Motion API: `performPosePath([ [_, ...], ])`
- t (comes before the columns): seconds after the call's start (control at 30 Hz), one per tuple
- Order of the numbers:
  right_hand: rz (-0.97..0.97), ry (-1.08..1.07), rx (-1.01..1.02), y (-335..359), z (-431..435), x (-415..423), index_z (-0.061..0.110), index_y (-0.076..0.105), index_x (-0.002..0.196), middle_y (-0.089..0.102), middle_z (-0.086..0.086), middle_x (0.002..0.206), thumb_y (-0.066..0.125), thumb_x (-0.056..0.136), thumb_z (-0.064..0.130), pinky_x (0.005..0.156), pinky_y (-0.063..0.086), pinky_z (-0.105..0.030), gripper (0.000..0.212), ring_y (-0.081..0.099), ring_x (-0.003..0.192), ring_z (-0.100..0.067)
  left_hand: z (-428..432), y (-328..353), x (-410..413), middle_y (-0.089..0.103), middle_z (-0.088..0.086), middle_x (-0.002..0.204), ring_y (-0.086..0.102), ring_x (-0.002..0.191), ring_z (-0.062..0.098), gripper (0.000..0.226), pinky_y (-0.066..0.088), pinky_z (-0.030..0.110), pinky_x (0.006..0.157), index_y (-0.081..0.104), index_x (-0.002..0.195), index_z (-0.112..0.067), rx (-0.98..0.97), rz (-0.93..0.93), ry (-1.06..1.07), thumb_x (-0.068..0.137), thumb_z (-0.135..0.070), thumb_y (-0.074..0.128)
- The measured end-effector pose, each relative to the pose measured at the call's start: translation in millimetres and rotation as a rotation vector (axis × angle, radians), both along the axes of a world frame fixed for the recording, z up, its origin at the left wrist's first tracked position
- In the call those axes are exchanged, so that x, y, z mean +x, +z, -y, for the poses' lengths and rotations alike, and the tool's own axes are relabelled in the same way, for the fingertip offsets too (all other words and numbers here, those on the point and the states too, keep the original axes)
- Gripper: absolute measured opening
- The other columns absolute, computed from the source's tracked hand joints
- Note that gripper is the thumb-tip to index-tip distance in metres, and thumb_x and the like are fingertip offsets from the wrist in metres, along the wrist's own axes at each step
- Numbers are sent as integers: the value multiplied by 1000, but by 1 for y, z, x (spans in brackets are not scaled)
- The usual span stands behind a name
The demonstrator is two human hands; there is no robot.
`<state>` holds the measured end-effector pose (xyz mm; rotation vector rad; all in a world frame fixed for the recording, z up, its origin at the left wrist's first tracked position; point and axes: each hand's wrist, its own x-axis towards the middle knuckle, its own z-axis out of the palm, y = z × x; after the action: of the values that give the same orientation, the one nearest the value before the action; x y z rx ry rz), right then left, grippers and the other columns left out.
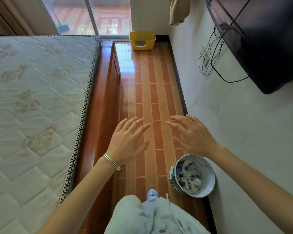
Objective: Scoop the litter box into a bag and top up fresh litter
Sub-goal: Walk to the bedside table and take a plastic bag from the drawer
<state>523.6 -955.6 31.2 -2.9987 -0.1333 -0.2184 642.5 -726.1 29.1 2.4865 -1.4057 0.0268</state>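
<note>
Tiles in glossy red-brown and tan strips cover the narrow floor (147, 92), which runs between a bed on the left and a pale, matt plastered wall (227, 124) on the right with a dark skirting along its foot. The bed's bare mattress (37, 92) is quilted white with faint flower prints and a black-and-white woven edge. It lies on a polished orange-brown wooden frame (101, 92).

At the far end of the floor, in the corner beside a sliding glass door (74, 14), stands the yellow litter box (142, 40). It is a rectangular plastic box with a low cut-out front and grey litter showing inside, well apart from both hands.

The left hand (127, 141), thin silver bangles (111, 162) at its wrist, and the right hand (193, 132) hover palm-down over the near floor. Each grip is apart, fingers spread and straight, holding nothing.

Near right, against the skirting, sits a round tub (172, 174), white inside, with crumpled stuff in it. A dark flat screen (264, 44) hangs on the right wall, with black cables (210, 53) trailing beside it.
</note>
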Motion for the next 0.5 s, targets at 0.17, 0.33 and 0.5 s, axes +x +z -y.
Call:
performPosePath([
  [0.17,-15,10,29,-8,20,30,19,46,135,49,-6,138,48,90,39,106,35,-46,50,44,129,-22,26,-4,27,53,1,135,43,131,21,53,31,46,109,54,131,-24,-2,-22,14,88,-50,38],
  [0.33,-46,-7,59,-25,39,70,21,44,137,47,-4,140,52,90,38,106,35,-47,51,42,131,-21,46,-17,69,54,1,135,44,130,22,53,32,45,109,55,130,-23,18,-32,2,87,-51,38],
  [0.5,-44,-21,41,-29,57,129,21,44,136,48,-5,139,56,88,38,106,36,-48,53,43,129,-22,67,-23,134,52,-1,136,42,132,19,52,29,44,111,53,131,-25,16,-27,-10,88,-51,40],
])
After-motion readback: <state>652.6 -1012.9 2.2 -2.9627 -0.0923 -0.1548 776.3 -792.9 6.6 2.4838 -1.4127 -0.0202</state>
